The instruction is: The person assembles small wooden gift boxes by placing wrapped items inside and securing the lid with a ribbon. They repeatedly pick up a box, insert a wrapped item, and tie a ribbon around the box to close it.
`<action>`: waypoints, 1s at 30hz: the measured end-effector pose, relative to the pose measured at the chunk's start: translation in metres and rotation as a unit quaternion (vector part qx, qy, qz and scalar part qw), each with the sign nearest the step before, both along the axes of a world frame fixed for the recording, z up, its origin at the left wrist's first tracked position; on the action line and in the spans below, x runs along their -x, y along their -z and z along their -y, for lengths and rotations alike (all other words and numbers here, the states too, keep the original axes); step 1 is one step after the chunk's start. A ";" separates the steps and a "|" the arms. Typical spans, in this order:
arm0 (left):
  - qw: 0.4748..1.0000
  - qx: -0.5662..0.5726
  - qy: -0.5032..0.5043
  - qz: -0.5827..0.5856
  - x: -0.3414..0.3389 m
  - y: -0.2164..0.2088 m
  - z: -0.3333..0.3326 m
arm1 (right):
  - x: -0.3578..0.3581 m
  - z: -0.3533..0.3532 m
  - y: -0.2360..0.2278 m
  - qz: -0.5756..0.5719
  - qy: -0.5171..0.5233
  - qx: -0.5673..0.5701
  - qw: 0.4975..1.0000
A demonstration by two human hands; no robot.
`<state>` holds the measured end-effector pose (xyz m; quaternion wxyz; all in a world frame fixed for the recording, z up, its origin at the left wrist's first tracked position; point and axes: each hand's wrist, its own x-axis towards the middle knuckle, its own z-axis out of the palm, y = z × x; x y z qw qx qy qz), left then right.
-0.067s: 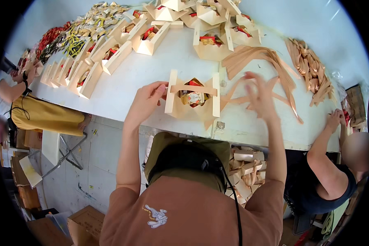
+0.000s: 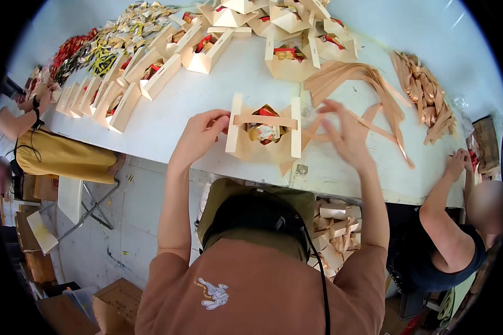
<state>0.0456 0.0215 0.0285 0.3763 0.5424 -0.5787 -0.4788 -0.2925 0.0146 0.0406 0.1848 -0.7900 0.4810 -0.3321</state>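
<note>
In front of me on the table stands a cream-coloured carton box (image 2: 251, 152) with two raised side walls. Wrapped snack packets (image 2: 264, 132) in red, gold and white show through its opening. A tan ribbon (image 2: 265, 120) runs across the top from one wall to the other. My left hand (image 2: 204, 134) is closed at the left wall, fingertips against it; whether ribbon is also pinched there is hidden. To the right of the box my right hand (image 2: 349, 134) hovers with fingers apart, slightly blurred, over loose ribbon strips (image 2: 383, 133) and holding nothing visible.
Filled boxes stand in a row (image 2: 117, 109) at left and in a stack (image 2: 290, 66) at the back. Ribbon bundles (image 2: 422, 95) lie at right, snack packets (image 2: 128, 30) at far left. Co-workers' arms (image 2: 441, 190) reach in at both sides. Folded cartons (image 2: 335, 229) sit below the table.
My right hand has shifted left toward the box, its fingers spread. My left hand stays at the left wall, and the box is nearly where it was.
</note>
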 end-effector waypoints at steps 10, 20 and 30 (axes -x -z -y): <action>0.997 -0.037 -0.010 0.062 -0.013 0.004 0.008 | -0.026 0.008 0.012 0.049 0.020 -0.185 0.981; 0.994 0.101 0.033 -0.031 -0.074 -0.049 0.008 | 0.037 0.009 -0.041 0.249 0.066 -0.223 0.940; 0.975 0.179 0.090 -0.096 0.061 -0.067 0.007 | -0.091 0.009 -0.076 0.170 -0.025 0.026 0.985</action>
